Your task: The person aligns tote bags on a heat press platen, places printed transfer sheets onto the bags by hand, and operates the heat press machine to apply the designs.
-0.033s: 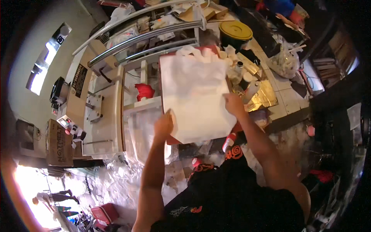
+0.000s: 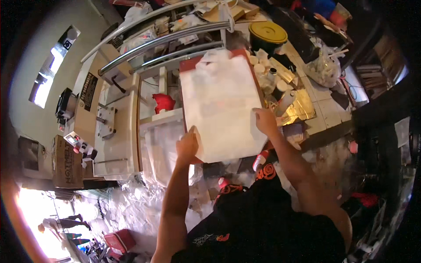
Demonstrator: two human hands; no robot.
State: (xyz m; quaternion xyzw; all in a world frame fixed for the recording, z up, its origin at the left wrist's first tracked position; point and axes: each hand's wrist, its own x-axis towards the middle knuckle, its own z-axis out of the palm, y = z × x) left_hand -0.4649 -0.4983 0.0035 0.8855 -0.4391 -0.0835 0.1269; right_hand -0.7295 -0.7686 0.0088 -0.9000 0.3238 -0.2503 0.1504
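A white, flat, bag-like sheet (image 2: 224, 109) lies over a red board (image 2: 188, 65), whose far left corner and thin side edges show around it. The sheet's far end has a small crumpled flap; its exact kind is unclear. My left hand (image 2: 187, 143) is closed at the near left edge of the sheet, with thumb and fingers pinching it. Higher up on the opposite edge, my right hand (image 2: 265, 122) is also closed on the sheet. Between both hands the sheet stretches fairly smooth.
On the left stands a beige machine (image 2: 116, 127) with metal rails (image 2: 164, 41) and a red cloth (image 2: 163, 103). Clear plastic (image 2: 164, 151) hangs beside the board. Bottles (image 2: 287, 100), gold foil (image 2: 302, 109) and a yellow-lidded bucket (image 2: 268, 33) crowd the right. A person (image 2: 61, 223) is far off.
The sheet's rippled far end has settled flatter and drawn slightly nearer, baring more of the red board's far left corner. Both hands keep their grip, almost unmoved.
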